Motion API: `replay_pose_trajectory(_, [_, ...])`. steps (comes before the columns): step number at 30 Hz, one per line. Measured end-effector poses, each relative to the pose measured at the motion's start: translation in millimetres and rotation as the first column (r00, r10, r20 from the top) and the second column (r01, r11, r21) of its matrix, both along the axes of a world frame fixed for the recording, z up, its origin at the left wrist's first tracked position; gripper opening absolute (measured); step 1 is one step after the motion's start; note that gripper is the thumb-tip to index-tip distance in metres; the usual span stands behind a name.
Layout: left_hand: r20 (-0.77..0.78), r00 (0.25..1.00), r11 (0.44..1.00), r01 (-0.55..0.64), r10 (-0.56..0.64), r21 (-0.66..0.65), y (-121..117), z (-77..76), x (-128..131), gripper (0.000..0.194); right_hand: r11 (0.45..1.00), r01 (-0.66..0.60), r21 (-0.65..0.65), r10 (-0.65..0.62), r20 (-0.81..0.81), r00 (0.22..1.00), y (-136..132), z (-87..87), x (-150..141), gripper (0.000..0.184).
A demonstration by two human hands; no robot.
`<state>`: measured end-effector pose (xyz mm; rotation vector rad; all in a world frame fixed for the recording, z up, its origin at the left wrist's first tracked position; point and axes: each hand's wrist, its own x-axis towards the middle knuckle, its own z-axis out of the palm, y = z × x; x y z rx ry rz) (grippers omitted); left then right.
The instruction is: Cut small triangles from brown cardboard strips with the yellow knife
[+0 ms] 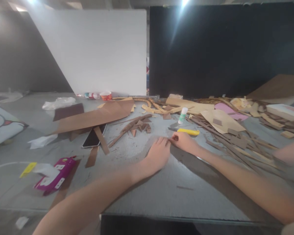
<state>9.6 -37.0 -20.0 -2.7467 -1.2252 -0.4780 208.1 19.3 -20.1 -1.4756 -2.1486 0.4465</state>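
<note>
My left hand (159, 152) rests palm down on the grey tabletop, its fingers bent together and their tips hidden. Close beside it, my right hand (183, 142) is curled, with thumb and forefinger pinched. The fingertips of both hands meet at a small dark bit that is too small to name. Just beyond my right hand lies a yellow utility knife (188, 132), its blade pointing left. Behind that a white-and-green glue stick (183, 116) stands upright. Cut brown paper pieces (139, 125) are heaped beyond my left hand, along a leaf-like strip (127, 128).
On the left lie a large brown paper sheet (95, 117), a phone (91, 138) and a magenta power strip (55, 176). Paper strips (227, 143) and a pink sheet (229, 111) cover the right side. Another person's arm (290, 151) reaches in there. White and black boards stand behind.
</note>
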Motion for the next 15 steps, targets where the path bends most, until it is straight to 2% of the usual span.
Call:
replay_pose_trajectory(5, [0.001, 0.996, 0.996, 0.092, -0.092, 0.02, 0.5, -1.9, -1.4, 0.046, 0.999, -0.024, 0.035, 0.022, 0.051, 0.998, -9.0, 9.8, 9.9, 0.02])
replay_pose_trajectory(7, [0.02, 0.993, 0.993, 0.119, -0.119, -0.007, 4.9, -1.0, -4.2, 0.052, 0.983, 0.005, 0.182, -0.029, 0.133, 0.991, -11.9, 13.8, 26.1, 0.018])
replay_pose_trajectory(8, [0.036, 0.99, 0.99, 0.138, -0.137, -0.022, 7.6, -0.2, -6.2, 0.054, 0.961, 0.001, 0.275, -0.062, 0.212, 0.975, -12.8, 14.3, 36.4, 0.025])
replay_pose_trajectory(10, [0.071, 0.98, 0.98, 0.191, -0.187, -0.049, 14.3, 2.1, -11.8, 0.055, 0.911, 0.022, 0.412, -0.185, 0.361, 0.914, -13.4, 11.3, 58.6, 0.044])
replay_pose_trajectory(11, [0.09, 0.973, 0.974, 0.219, -0.214, -0.061, 18.0, 3.9, -15.4, 0.054, 0.897, 0.027, 0.441, -0.232, 0.416, 0.879, -13.1, 8.0, 69.2, 0.049])
replay_pose_trajectory(13, [0.115, 0.957, 0.956, 0.277, -0.266, -0.099, 25.9, 8.5, -23.8, 0.051, 0.89, 0.035, 0.454, -0.277, 0.48, 0.833, -11.9, -0.4, 86.5, 0.051])
replay_pose_trajectory(15, [0.128, 0.945, 0.937, 0.319, -0.302, -0.142, 32.8, 14.0, -32.0, 0.05, 0.902, 0.021, 0.431, -0.266, 0.518, 0.813, -10.3, -8.0, 96.7, 0.048])
